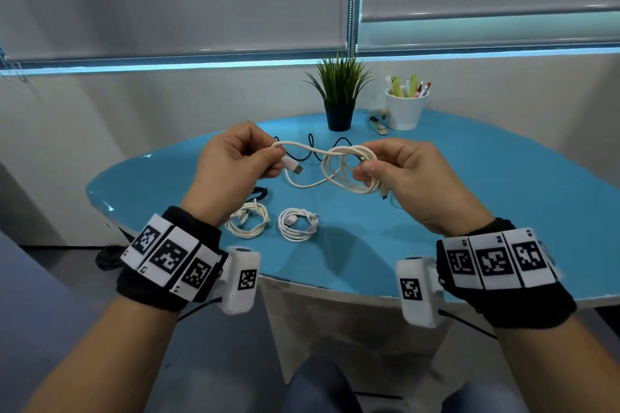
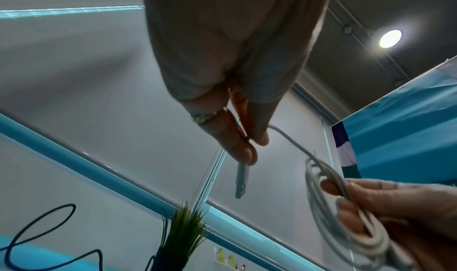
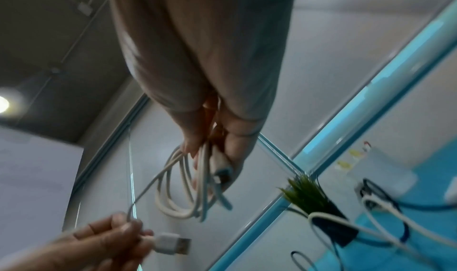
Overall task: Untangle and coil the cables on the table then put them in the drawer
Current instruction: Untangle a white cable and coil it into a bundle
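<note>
A cream cable (image 1: 339, 168) is held above the blue table (image 1: 469, 198). My right hand (image 1: 372, 171) grips its coiled loops (image 3: 183, 189), with a small plug (image 3: 222, 174) by the fingers. My left hand (image 1: 275, 157) pinches the free end just behind the USB plug (image 1: 292, 166), also seen in the left wrist view (image 2: 241, 179) and the right wrist view (image 3: 173, 243). Two coiled white cables (image 1: 247, 222) (image 1: 298, 224) lie on the table near the front edge. A loose dark cable (image 1: 312, 144) snakes behind the hands. No drawer is in view.
A potted plant (image 1: 339, 94) and a white cup of pens (image 1: 404, 107) stand at the table's back edge, with a small object (image 1: 379, 126) between them. A dark cable end (image 1: 260, 193) lies by my left wrist. Bare blue surface lies to the right.
</note>
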`<state>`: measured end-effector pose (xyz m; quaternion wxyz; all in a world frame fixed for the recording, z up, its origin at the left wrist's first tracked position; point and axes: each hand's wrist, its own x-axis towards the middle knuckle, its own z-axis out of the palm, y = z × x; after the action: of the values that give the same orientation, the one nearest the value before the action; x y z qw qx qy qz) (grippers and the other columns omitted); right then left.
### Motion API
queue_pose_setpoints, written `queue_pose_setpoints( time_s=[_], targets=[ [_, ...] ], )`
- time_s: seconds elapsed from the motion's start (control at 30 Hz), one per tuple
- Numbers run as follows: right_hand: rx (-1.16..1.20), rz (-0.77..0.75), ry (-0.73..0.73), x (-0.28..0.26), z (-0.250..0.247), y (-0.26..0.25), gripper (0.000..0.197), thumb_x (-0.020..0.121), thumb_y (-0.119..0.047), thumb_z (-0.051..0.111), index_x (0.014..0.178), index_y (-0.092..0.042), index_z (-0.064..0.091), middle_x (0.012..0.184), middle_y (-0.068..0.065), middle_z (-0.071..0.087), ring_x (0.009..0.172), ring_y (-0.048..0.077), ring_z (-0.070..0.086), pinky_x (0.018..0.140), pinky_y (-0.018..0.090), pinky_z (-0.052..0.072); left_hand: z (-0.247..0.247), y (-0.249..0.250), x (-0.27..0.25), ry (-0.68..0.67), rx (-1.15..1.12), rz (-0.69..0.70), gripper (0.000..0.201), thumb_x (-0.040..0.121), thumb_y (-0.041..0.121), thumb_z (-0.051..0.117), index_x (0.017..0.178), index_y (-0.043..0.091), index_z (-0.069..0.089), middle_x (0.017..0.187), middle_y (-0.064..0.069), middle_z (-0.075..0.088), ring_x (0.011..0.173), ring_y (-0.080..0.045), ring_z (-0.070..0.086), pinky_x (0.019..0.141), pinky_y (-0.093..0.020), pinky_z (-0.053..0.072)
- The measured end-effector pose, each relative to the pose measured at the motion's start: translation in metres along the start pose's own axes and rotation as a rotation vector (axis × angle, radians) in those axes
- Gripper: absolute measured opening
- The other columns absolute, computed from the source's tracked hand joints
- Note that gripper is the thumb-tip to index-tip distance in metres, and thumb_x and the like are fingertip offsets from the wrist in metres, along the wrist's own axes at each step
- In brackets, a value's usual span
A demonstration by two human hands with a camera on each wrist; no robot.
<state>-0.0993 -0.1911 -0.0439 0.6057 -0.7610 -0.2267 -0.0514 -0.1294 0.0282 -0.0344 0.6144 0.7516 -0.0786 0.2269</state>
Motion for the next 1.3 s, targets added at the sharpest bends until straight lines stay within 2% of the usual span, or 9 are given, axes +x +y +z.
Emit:
queue_pose_setpoints(
  time_s=[0.07,0.2,0.5,0.67,0.8,0.93,1.1,1.2,1.3],
  targets=[
    [0.059,0.016,0.025,0.001,0.000,-0.001,0.024,0.089,-0.002,0.056,0.086,-0.023,0.068,0.075,0.010,0.069,0.069,0.017,0.065,0.071,0.038,0.054,0.001,-0.002,0.000,-0.015,0.027,-0.007,0.009,0.085,-0.001,0.061,0.078,0.001,0.056,0.061,0.006,0.070,0.062,-0.005,0.066,0.067,-0.019,0.057],
    [0.348,0.126,-0.024,0.001,-0.001,-0.006,0.018,0.092,0.001,0.049,0.091,-0.008,0.064,0.074,0.013,0.062,0.061,0.017,0.069,0.064,0.030,0.059,0.010,-0.004,-0.002,-0.016,-0.054,-0.085,0.013,0.088,-0.001,0.058,0.077,0.004,0.053,0.061,0.005,0.071,0.065,-0.005,0.069,0.064,-0.015,0.055],
    [0.433,0.218,-0.093,-0.001,0.005,-0.007,0.016,0.090,-0.001,0.053,0.091,-0.009,0.067,0.068,0.000,0.063,0.061,0.012,0.060,0.052,0.029,0.055,0.025,0.000,-0.006,-0.007,-0.459,-0.228,0.019,0.092,0.002,0.049,0.075,0.010,0.048,0.061,-0.002,0.068,0.056,-0.008,0.066,0.057,-0.017,0.055],
    [0.465,0.233,-0.137,-0.002,0.010,-0.008,0.017,0.091,0.000,0.052,0.093,-0.007,0.067,0.069,0.001,0.064,0.062,0.013,0.061,0.053,0.029,0.055,0.031,-0.008,-0.010,-0.048,-0.449,-0.297,0.016,0.092,0.002,0.050,0.077,0.009,0.051,0.072,-0.008,0.068,0.060,-0.013,0.065,0.053,-0.019,0.054],
    [0.469,0.240,-0.118,-0.003,0.010,-0.009,0.017,0.091,-0.001,0.052,0.093,-0.007,0.067,0.071,0.004,0.063,0.064,0.016,0.061,0.055,0.029,0.056,0.039,-0.012,-0.014,-0.122,-0.450,-0.356,0.013,0.094,0.006,0.049,0.084,0.004,0.056,0.068,-0.004,0.070,0.059,-0.010,0.066,0.056,-0.020,0.055],
    [0.489,0.232,-0.044,0.000,0.009,-0.007,0.016,0.091,-0.001,0.053,0.092,-0.007,0.068,0.071,0.006,0.058,0.059,0.012,0.060,0.056,0.028,0.056,0.043,-0.013,-0.017,-0.152,-0.314,-0.337,0.020,0.095,0.010,0.049,0.085,0.010,0.067,0.070,0.000,0.070,0.056,-0.006,0.061,0.060,-0.018,0.054],
    [0.462,0.209,0.060,0.002,0.012,-0.007,0.015,0.091,-0.002,0.054,0.094,-0.007,0.067,0.076,0.006,0.059,0.062,0.014,0.062,0.056,0.028,0.056,0.046,-0.007,-0.021,-0.242,-0.144,-0.284,0.026,0.098,0.013,0.042,0.093,0.011,0.068,0.086,0.003,0.074,0.079,-0.004,0.067,0.078,-0.025,0.044],
    [0.460,0.193,0.109,0.003,0.013,-0.006,0.016,0.091,-0.001,0.054,0.092,-0.009,0.068,0.081,0.008,0.061,0.072,0.019,0.060,0.060,0.032,0.059,0.044,-0.002,-0.020,-0.302,-0.097,-0.307,0.028,0.084,0.024,0.050,0.101,0.013,0.069,0.105,-0.002,0.072,0.103,-0.011,0.065,0.093,-0.032,0.039],
    [0.427,0.184,0.118,0.003,0.016,-0.007,0.015,0.091,-0.001,0.054,0.093,-0.009,0.068,0.077,0.008,0.061,0.074,0.022,0.059,0.063,0.034,0.060,0.045,-0.003,-0.020,-0.227,-0.065,-0.287,0.024,0.083,0.028,0.057,0.095,0.013,0.071,0.103,-0.005,0.072,0.103,-0.013,0.064,0.087,-0.026,0.044]
  ],
)
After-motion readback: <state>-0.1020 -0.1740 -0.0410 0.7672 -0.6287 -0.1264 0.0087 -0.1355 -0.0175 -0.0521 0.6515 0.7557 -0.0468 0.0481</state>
